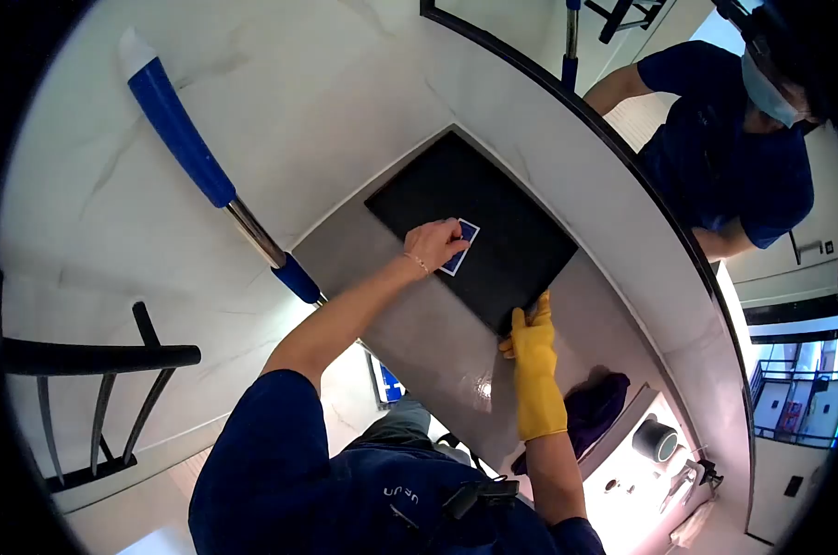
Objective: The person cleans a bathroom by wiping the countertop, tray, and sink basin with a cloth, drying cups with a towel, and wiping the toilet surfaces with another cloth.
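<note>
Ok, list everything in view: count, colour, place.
Counter: one, grey, centre
Mat: one, black, on counter
Card: one, blue and white, over mat
Cloth: one, purple, lower right
Round container: one, dark, lower right
Mirror: one, dark-framed, right, reflecting a person
Grab bar: one, blue and silver, upper left
Slatted rack: one, black, lower left
Glove: one, yellow, on right grip
Left grip: one, bare, at card
Right grip: one, gloved, at mat edge
</note>
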`<action>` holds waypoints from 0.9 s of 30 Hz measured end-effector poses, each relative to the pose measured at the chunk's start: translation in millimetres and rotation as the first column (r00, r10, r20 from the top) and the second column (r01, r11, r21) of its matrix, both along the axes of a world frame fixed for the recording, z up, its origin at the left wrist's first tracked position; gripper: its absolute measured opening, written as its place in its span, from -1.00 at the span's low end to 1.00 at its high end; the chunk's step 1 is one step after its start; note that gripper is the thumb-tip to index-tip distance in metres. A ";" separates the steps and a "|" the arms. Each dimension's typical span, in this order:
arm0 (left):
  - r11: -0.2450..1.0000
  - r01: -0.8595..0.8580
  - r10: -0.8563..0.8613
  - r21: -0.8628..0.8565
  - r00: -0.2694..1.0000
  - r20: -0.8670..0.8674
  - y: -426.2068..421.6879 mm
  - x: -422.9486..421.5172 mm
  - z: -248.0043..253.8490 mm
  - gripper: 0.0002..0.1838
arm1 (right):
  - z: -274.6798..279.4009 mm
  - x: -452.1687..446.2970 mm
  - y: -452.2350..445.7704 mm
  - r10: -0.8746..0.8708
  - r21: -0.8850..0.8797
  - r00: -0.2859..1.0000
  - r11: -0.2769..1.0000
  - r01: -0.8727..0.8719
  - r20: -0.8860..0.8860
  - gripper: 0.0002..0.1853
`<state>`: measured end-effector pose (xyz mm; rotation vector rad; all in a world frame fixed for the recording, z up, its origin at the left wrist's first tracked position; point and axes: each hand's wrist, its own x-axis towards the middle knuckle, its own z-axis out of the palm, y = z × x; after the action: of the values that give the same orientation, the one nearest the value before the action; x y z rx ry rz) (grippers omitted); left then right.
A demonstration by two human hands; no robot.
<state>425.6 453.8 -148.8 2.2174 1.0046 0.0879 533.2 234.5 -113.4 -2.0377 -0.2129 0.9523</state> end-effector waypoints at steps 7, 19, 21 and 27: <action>0.915 0.034 -0.212 0.401 0.887 0.409 6.3 -19.2 -36.8 -0.81 | -6.9 -5.1 22.3 -0.142 0.029 0.987 0.989 0.145 -0.079 -0.23; 0.933 0.151 -0.249 0.326 0.925 0.286 48.4 -7.6 -37.4 -0.78 | 32.3 18.5 -19.4 0.105 0.155 0.993 0.981 -0.113 0.062 -0.33; 0.914 0.159 -0.280 0.374 0.913 0.296 47.6 -15.6 -38.0 -0.76 | 60.3 21.9 -62.6 0.201 0.167 0.935 0.952 -0.257 0.294 -0.33; 0.887 -0.038 -0.205 0.460 0.860 0.467 15.6 -17.7 8.1 -0.69 | 100.7 12.9 -214.7 0.314 -0.399 0.705 0.916 -0.047 0.636 -0.01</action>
<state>407.8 469.3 -140.7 2.4487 0.6229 0.9065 546.1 19.8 -12.7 -2.6931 -0.7061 0.2850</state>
